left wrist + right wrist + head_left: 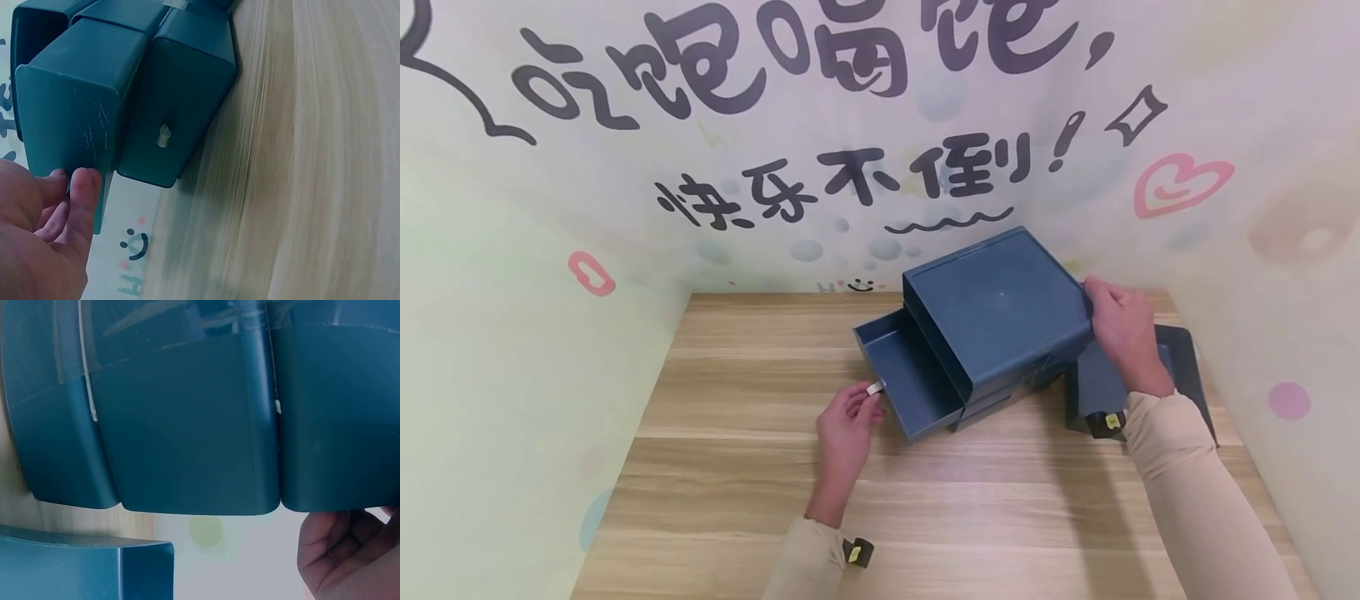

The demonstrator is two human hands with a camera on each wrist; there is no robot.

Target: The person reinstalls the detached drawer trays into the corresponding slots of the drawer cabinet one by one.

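A dark blue stacked drawer cabinet (1000, 300) stands at an angle on the table, with its top drawer (906, 367) pulled partly out toward the left. My left hand (846, 425) pinches the small white handle (875, 387) on that drawer's front. In the left wrist view, the left fingertips (87, 181) lie against the scratched drawer front (69, 119), and the handle there is hidden. My right hand (1123, 329) grips the cabinet's top right edge. Its curled fingers (319, 540) show beside the uppermost section in the right wrist view.
Right of the cabinet, partly under the right forearm, is a separate dark blue bin (1183, 358). A lower drawer (175, 112) with a pale handle is pushed in. The wood-grain table (737, 500) meets lettered walls (760, 250) at the back and sides.
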